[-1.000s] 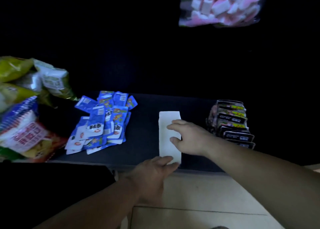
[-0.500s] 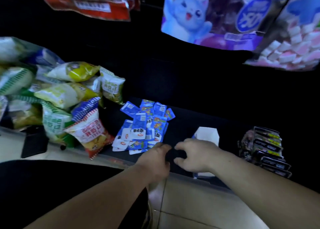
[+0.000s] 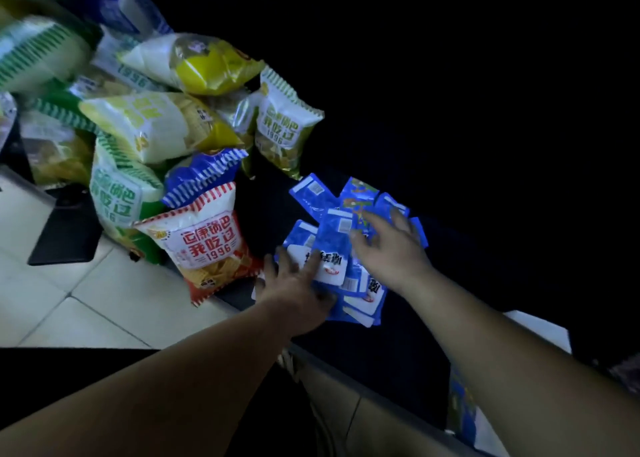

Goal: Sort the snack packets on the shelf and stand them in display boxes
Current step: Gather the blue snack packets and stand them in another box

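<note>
A white box [image 3: 540,328] is seen only in part on the shelf [image 3: 398,356], well right of the blue packets [image 3: 334,235]. It is cut off by the right forearm and its contents cannot be told.

The blue packets are heaped loose and flat on the dark shelf near its front edge. They overlap, some showing white labels, some barcodes.

The left hand [image 3: 294,287] is laid on the near-left side of the heap, palm down, fingers spread and straight. Its grip is open and nothing is seen held. The right hand [image 3: 388,249] is placed over the right side of the heap with fingers stretched out and blurred. Its grip is open as well, and contact with the packets cannot be told.

Just left of the heap a red chip bag [image 3: 207,245] is leaned, partly over the shelf edge. Further left and behind, green, yellow and blue chip bags [image 3: 156,124] are piled on one another, the farthest smeared by motion.

Below and left of the heap a tiled floor [image 3: 52,301] is seen, with a black plate [image 3: 65,228] on it. Behind and right of the heap everything is lost in darkness.

Well below-right of the heap, under the right forearm, a blue printed item [image 3: 460,401] is seen; what it is cannot be made out.
</note>
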### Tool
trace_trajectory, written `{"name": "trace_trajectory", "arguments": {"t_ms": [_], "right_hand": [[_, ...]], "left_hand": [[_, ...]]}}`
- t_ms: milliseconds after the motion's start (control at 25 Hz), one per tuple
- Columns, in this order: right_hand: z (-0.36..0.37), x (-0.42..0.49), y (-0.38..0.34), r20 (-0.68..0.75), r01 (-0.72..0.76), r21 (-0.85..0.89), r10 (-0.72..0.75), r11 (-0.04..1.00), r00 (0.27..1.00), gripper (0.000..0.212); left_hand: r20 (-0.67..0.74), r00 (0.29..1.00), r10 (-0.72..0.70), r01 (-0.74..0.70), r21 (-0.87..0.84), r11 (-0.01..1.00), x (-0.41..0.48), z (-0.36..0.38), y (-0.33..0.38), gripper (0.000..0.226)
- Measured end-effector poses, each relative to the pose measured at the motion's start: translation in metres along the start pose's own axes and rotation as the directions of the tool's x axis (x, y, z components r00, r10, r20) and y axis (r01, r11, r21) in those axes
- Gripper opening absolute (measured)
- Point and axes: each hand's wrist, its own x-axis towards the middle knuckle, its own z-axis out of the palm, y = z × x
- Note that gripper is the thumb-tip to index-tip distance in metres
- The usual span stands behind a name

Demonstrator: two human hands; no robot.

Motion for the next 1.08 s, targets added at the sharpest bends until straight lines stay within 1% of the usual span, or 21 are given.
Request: {"name": "trace_trajectory", "arguments": {"t_ms": [80, 160, 240, 280, 400, 480, 560, 640, 720, 760, 800, 880, 920, 1000, 1040, 1080], "right_hand": [[0.009, 0.023, -0.007, 0.045, 0.018, -0.064, -0.015, 0.998, 0.999, 0.061], [0.019, 0.043, -0.018, 0.067, 0.077, -0.107, -0.070, 0.991, 0.995, 0.063], [0.028, 0.061, -0.027, 0.082, 0.127, -0.181, -0.114, 0.975, 0.990, 0.065], [0.031, 0.067, -0.029, 0.113, 0.134, -0.215, -0.111, 0.967, 0.987, 0.066], [0.039, 0.068, -0.019, 0.219, 0.116, -0.302, -0.049, 0.946, 0.974, 0.065], [0.039, 0.053, -0.005, 0.214, 0.085, -0.347, -0.010, 0.934, 0.977, 0.062], [0.035, 0.032, 0.008, 0.216, 0.019, -0.353, 0.062, 0.936, 0.975, 0.063], [0.030, 0.008, 0.018, 0.243, -0.061, -0.307, 0.140, 0.950, 0.960, 0.063], [0.022, -0.015, 0.029, 0.252, -0.108, -0.196, 0.157, 0.975, 0.955, 0.060], [0.018, -0.023, 0.035, 0.234, -0.117, -0.117, 0.142, 0.986, 0.962, 0.057], [0.015, -0.029, 0.041, 0.191, -0.117, -0.044, 0.124, 0.992, 0.974, 0.055], [0.011, -0.037, 0.051, 0.062, -0.142, 0.031, 0.140, 0.989, 0.988, 0.058], [0.012, -0.040, 0.056, 0.016, -0.190, 0.066, 0.190, 0.980, 0.982, 0.063], [0.016, -0.047, 0.063, 0.018, -0.339, 0.188, 0.342, 0.922, 0.940, 0.082], [0.017, -0.048, 0.068, 0.040, -0.413, 0.244, 0.417, 0.877, 0.908, 0.092], [0.017, -0.048, 0.074, 0.059, -0.469, 0.278, 0.473, 0.838, 0.879, 0.101]], "left_hand": [[-0.053, 0.998, 0.014, -0.014, -0.009, 1.000, 0.004, 0.015, 0.002, 0.084], [-0.108, 0.994, 0.022, -0.025, -0.030, 0.999, 0.004, 0.022, 0.000, 0.082], [-0.119, 0.992, 0.034, -0.039, -0.043, 0.998, 0.005, 0.024, -0.003, 0.080], [-0.114, 0.993, 0.037, -0.042, -0.046, 0.998, 0.005, 0.024, -0.004, 0.079], [-0.095, 0.994, 0.047, -0.052, -0.050, 0.997, 0.004, 0.022, -0.005, 0.077], [-0.095, 0.994, 0.052, -0.056, -0.044, 0.997, 0.002, 0.020, -0.003, 0.076], [-0.089, 0.994, 0.058, -0.060, -0.023, 0.998, -0.002, 0.018, 0.000, 0.078], [-0.037, 0.998, 0.056, -0.056, 0.004, 0.998, -0.007, 0.016, 0.007, 0.089], [0.060, 0.997, 0.040, -0.041, 0.031, 0.999, -0.014, 0.013, 0.017, 0.102], [0.089, 0.995, 0.034, -0.036, 0.019, 0.999, -0.016, 0.011, 0.022, 0.103], [0.091, 0.995, 0.031, -0.030, -0.014, 0.999, -0.018, 0.009, 0.028, 0.098], [0.036, 0.999, 0.035, -0.032, -0.089, 0.995, -0.022, 0.009, 0.039, 0.072], [-0.008, 0.999, 0.039, -0.040, -0.114, 0.993, -0.023, 0.010, 0.043, 0.060], [-0.127, 0.991, 0.034, -0.052, -0.138, 0.989, -0.023, 0.012, 0.041, 0.044], [-0.195, 0.980, 0.029, -0.056, -0.132, 0.990, -0.021, 0.011, 0.037, 0.042], [-0.255, 0.967, 0.017, -0.047, -0.111, 0.993, -0.018, 0.012, 0.032, 0.045]]}}
